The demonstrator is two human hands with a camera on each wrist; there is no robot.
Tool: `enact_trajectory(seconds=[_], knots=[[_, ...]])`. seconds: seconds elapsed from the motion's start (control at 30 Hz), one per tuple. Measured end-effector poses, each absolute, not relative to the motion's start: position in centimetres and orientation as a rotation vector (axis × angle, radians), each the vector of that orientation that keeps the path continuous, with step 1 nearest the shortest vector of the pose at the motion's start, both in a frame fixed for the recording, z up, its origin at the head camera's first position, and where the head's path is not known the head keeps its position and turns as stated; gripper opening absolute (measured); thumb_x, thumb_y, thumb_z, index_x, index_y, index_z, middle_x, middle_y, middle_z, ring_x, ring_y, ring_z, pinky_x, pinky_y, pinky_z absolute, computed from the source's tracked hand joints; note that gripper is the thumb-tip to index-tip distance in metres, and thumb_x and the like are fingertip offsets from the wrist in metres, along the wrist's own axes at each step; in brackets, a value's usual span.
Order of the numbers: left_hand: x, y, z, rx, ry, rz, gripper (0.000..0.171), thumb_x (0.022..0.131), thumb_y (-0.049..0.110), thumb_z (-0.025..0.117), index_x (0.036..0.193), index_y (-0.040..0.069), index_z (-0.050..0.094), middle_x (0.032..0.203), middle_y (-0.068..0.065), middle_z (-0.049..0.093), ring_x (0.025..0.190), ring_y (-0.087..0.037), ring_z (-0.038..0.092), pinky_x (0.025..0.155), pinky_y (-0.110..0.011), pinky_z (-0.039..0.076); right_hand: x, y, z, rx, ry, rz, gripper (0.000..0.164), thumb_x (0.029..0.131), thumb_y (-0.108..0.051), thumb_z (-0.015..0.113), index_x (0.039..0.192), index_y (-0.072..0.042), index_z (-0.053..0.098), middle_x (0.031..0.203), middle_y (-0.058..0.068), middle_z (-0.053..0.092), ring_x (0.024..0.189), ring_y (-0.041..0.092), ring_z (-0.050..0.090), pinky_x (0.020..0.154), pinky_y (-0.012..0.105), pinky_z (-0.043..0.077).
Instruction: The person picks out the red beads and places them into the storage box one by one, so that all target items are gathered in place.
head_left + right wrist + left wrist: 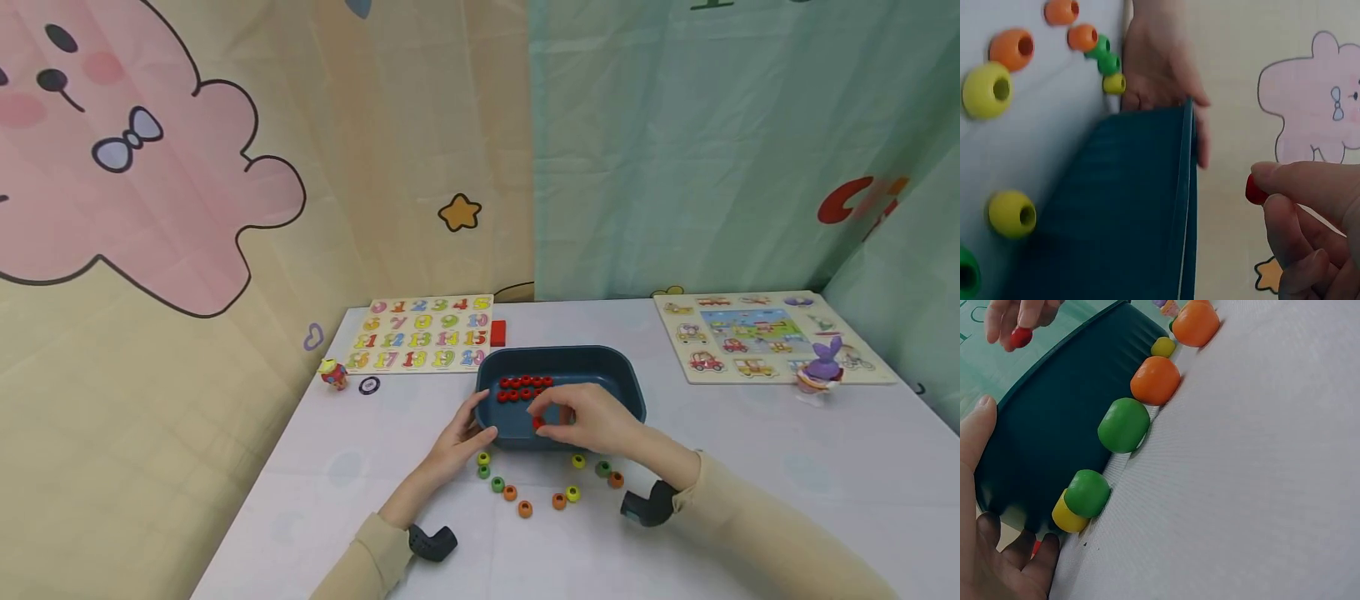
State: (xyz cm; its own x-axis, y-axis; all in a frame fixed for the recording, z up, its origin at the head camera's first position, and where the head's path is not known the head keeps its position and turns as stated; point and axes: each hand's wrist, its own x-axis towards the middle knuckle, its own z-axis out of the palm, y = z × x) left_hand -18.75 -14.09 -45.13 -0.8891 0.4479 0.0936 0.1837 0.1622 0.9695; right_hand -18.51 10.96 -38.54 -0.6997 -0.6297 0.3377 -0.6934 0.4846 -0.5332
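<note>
A dark teal tray [603, 367] stands at the middle of the table, with two rows of red beads [515, 384] on its floor. At its left near corner my left hand [450, 440] holds the wall, thumb on the near side and fingers along the left side. Over the tray my right hand [592, 417] pinches a red bead [1255, 190] between thumb and forefinger. Loose beads lie in front of the tray: green beads [1124, 425], orange beads [1155, 381] and yellow beads [1012, 214].
Behind the tray to the left lie a number puzzle board [420, 333] and a red block [498, 333]. A small figurine [333, 373] and a dark ring [369, 385] sit nearby. Back right are a picture puzzle board [750, 333] and a purple-topped toy [822, 365].
</note>
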Motion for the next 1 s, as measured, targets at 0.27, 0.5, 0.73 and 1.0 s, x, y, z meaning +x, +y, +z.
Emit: enact_trajectory(seconds=[0.27, 0.5, 0.73, 1.0], knots=[[-18.7, -14.1, -45.2, 0.595, 2.257, 1.788, 0.061, 0.090, 0.021, 0.054, 0.141, 0.013, 0.022, 0.147, -0.012, 0.010, 0.125, -0.032, 0.032, 0.097, -0.035, 0.035, -23.9, 12.3, -39.5, 1.072, -2.716, 0.948, 0.027, 0.076, -0.019, 0.071, 0.102, -0.017, 0.063, 0.091, -0.007, 0.062, 0.055, 0.002, 0.048, 0.050, 0.021, 0.044], [-18.6, -14.0, -45.1, 0.608, 2.241, 1.797, 0.061, 0.090, 0.021, 0.054, 0.141, 0.012, 0.021, 0.147, -0.012, 0.010, 0.125, -0.032, 0.033, 0.097, -0.034, 0.035, -26.1, 12.2, -41.5, 0.927, -2.803, 0.917, 0.027, 0.074, -0.017, 0.072, 0.099, -0.016, 0.064, 0.092, -0.003, 0.064, 0.058, 0.004, 0.050, 0.053, 0.022, 0.044], [-18.5, -13.9, -44.9, 0.616, 2.249, 1.787, 0.061, 0.090, 0.021, 0.053, 0.142, 0.012, 0.021, 0.148, -0.011, 0.008, 0.125, -0.032, 0.032, 0.097, -0.033, 0.035, -26.4, 11.8, -43.0, 0.836, -2.894, 0.803, 0.027, 0.073, -0.016, 0.073, 0.100, -0.014, 0.065, 0.090, -0.004, 0.064, 0.071, 0.008, 0.055, 0.061, 0.025, 0.047], [-18.6, -13.9, -44.9, 0.594, 2.246, 1.787, 0.061, 0.090, 0.021, 0.053, 0.142, 0.013, 0.021, 0.148, -0.011, 0.009, 0.125, -0.031, 0.033, 0.097, -0.033, 0.035, -26.7, 11.1, -43.6, 0.855, -2.920, 0.658, 0.027, 0.074, -0.014, 0.071, 0.100, -0.015, 0.064, 0.092, -0.003, 0.064, 0.079, 0.013, 0.059, 0.068, 0.031, 0.049]])
